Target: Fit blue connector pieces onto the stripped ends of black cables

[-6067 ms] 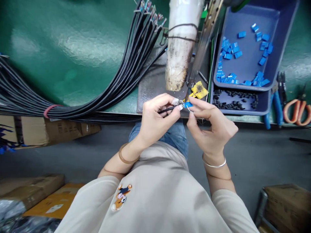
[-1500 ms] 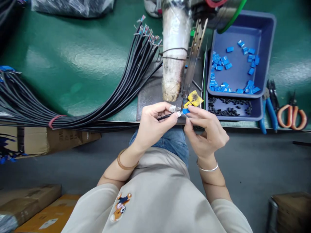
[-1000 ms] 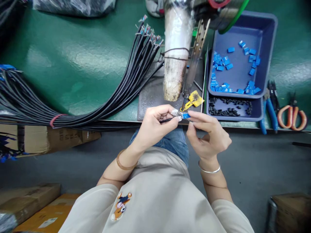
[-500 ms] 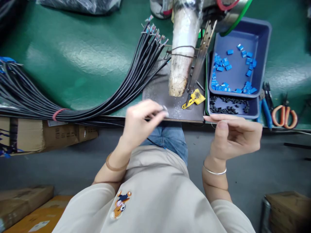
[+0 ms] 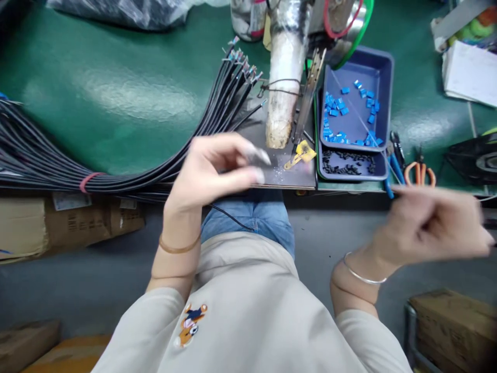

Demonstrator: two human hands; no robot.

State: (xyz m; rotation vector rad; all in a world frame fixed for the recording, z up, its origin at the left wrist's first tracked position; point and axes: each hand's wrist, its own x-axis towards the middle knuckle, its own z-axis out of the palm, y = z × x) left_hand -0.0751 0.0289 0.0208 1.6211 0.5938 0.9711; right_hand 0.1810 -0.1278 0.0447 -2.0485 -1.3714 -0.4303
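Observation:
My left hand [image 5: 217, 168] is over the front edge of the bench, its thumb and fingertips apart with nothing plain between them. To the right, my right hand [image 5: 435, 223] is blurred, its fingers pinched together at the end of a thin wire [image 5: 361, 120]. That wire runs slanting from near the green-rimmed spool [image 5: 359, 33] across the blue tray [image 5: 389, 103] of blue connectors. Small black parts [image 5: 345, 162] lie in the tray section in front. Left of the trays, a yellow piece [image 5: 305, 151] sits on the dark mat [image 5: 287, 178] beneath a wrapped white tube [image 5: 281, 98].
A bundle of black cables [image 5: 163, 168] with stripped ends curves along the left, tied by a red band [image 5: 90, 182]. Blue-handled pliers [image 5: 396, 168] and orange-handled cutters [image 5: 420, 173] lie right of the trays. Cardboard boxes [image 5: 77, 223] are below the bench edge.
My right hand has moved right, away from the trays, and the thin wire now shows stretched over them. My left hand's fingertips have parted. The view has shifted to the right.

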